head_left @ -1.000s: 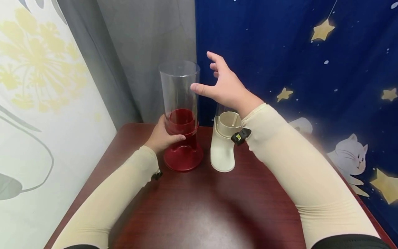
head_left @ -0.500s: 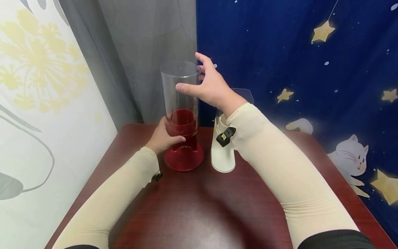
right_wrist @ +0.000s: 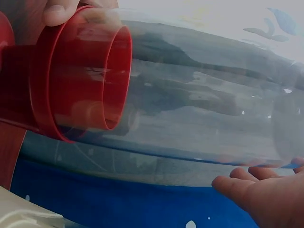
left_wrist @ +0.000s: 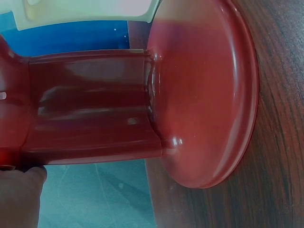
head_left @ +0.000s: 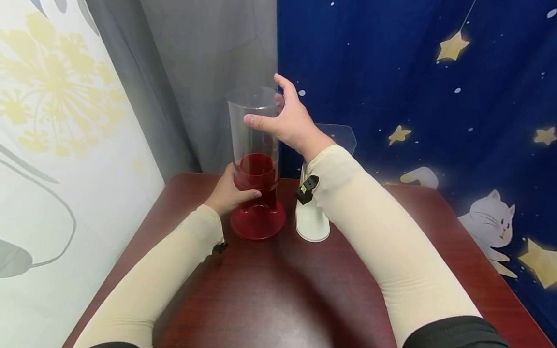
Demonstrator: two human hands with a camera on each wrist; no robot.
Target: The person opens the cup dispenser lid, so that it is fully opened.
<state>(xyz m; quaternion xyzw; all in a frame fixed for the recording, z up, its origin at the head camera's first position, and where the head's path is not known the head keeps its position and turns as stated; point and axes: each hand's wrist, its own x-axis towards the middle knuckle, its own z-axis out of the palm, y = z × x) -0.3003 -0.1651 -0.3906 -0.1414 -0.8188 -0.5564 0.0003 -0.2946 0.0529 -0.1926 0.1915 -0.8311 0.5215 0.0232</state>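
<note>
A red plastic stand (head_left: 258, 217) with a round foot stands upright on the table. A tall clear cylinder (head_left: 248, 133), open at the top, sits in the stand's collar, around a red inner ring (right_wrist: 118, 78). My left hand (head_left: 228, 193) grips the stand just below the collar, its thumb across the front. Near the cylinder's upper part is my right hand (head_left: 289, 118), fingers spread, thumb stretched in front of the wall and fingertips by the right side of the rim. In the right wrist view, a gap shows between its nearest digit and the cylinder.
A cream stand (head_left: 313, 224) of similar make, with a clear panel (head_left: 337, 135) above it, is just right of the red one, partly behind my right forearm. Grey and blue curtains hang behind the brown table (head_left: 243, 290); a patterned white curtain is at left.
My right hand has moved left from beside the clear cylinder to overlap its upper part, slowing over the last half second. My left hand keeps its grip on the red stand.
</note>
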